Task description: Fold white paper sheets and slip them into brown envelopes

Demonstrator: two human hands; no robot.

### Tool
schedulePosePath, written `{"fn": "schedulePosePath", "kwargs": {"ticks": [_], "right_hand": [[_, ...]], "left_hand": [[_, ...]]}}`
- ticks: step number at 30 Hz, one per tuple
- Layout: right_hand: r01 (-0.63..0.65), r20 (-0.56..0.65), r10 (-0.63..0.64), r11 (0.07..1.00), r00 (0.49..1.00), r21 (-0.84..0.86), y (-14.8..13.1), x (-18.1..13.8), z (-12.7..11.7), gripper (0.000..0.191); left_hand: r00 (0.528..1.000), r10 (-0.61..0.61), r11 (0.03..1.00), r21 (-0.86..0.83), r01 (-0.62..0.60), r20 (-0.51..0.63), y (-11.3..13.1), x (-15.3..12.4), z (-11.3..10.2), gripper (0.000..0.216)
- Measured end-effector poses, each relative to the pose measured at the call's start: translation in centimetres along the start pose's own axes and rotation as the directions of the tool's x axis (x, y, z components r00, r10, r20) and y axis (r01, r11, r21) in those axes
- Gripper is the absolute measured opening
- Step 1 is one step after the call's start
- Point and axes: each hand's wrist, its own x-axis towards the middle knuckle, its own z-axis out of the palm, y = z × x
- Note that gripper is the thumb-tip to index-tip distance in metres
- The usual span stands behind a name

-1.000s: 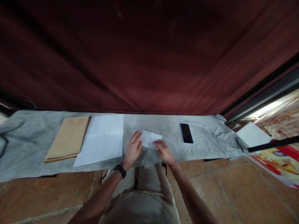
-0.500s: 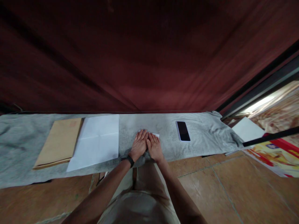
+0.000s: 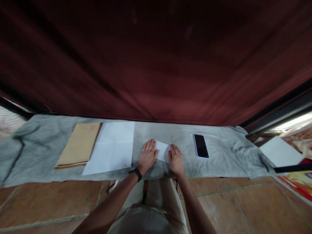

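A small folded piece of white paper [image 3: 162, 151] lies on the grey cloth [image 3: 151, 130] straight in front of me. My left hand [image 3: 148, 156] rests flat on its left end, fingers stretched out, with a dark band on the wrist. On the right end lies my right hand [image 3: 175, 158], palm down with its fingers extended. Between the two hands the middle of the paper shows; its ends are hidden under my fingers. To the left is a larger white sheet [image 3: 112, 148] with crease lines, partly beside a stack of brown envelopes [image 3: 77, 144].
A phone [image 3: 201, 146] with a dark screen lies right of my hands. Behind the cloth-covered surface hangs a dark red curtain [image 3: 156, 81]. At the far right are a dark bar [image 3: 292, 168], a white panel [image 3: 281, 151] and a colourful printed package [image 3: 297, 183]. Tiled floor [image 3: 214, 201] shows in front.
My hands, side by side over the paper before, have moved apart to its two ends, uncovering its middle. The camera view has shifted a little to the left.
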Motion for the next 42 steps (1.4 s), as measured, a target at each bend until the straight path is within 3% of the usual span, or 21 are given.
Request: {"fn": "schedulePosePath", "kwargs": {"ticks": [6, 9, 14, 16, 22, 26, 29, 32, 35, 38, 42], "right_hand": [[-0.137, 0.012, 0.136, 0.984, 0.991, 0.115, 0.6, 3.1, -1.4, 0.025], [-0.130, 0.065, 0.117, 0.962, 0.991, 0.240, 0.7, 4.1, -2.0, 0.016], [-0.083, 0.110, 0.044, 0.925, 0.993, 0.371, -0.3, 4.5, -4.1, 0.026], [-0.061, 0.096, 0.021, 0.901, 0.995, 0.430, -1.2, 4.4, -5.5, 0.030], [0.166, -0.085, -0.147, 0.937, 0.986, 0.307, -2.6, 3.5, -8.2, 0.030], [0.300, -0.029, -0.300, 0.934, 0.953, 0.193, -1.1, 1.1, -7.2, 0.027], [0.316, 0.068, -0.332, 0.932, 0.941, 0.179, -0.1, -1.6, -5.8, 0.029], [0.258, 0.131, -0.288, 0.944, 0.949, 0.206, 0.3, -4.1, -4.6, 0.027], [0.173, 0.097, -0.203, 0.952, 0.974, 0.251, 0.3, -5.1, -3.7, 0.027], [0.057, 0.004, -0.061, 0.958, 0.998, 0.282, 0.2, -4.4, -3.1, 0.028], [-0.093, -0.001, 0.097, 0.961, 0.995, 0.261, 0.1, -2.0, -2.3, 0.030]], "left_hand": [[1.000, 0.012, 0.999, -0.030, -0.012, -0.007, -0.2, -0.2, -0.5, 0.053], [1.000, 0.011, 0.996, -0.084, -0.012, -0.013, -0.4, -0.5, -0.8, 0.054], [0.985, -0.083, 0.986, -0.153, 0.060, -0.150, 0.7, -0.4, -2.9, 0.061], [0.975, -0.052, 0.991, -0.130, 0.024, -0.214, 1.4, 0.1, -4.5, 0.061], [0.967, 0.131, 0.991, 0.019, -0.130, -0.219, 2.0, 0.8, -8.1, 0.029], [0.972, 0.191, 0.981, 0.046, -0.186, -0.138, 0.9, -1.2, -7.1, 0.021], [0.978, 0.192, 0.981, 0.033, -0.190, -0.084, 0.0, -3.0, -5.4, 0.018], [0.983, 0.177, 0.984, -0.006, -0.178, -0.054, -0.7, -4.4, -4.0, 0.018], [0.988, 0.145, 0.981, -0.120, -0.150, -0.048, -1.2, -4.8, -3.5, 0.025], [0.995, 0.083, 0.963, -0.253, -0.093, -0.051, -1.5, -4.7, -3.2, 0.029], [0.996, 0.060, 0.948, -0.308, -0.077, -0.063, -1.6, -4.8, -2.7, 0.030]]}}
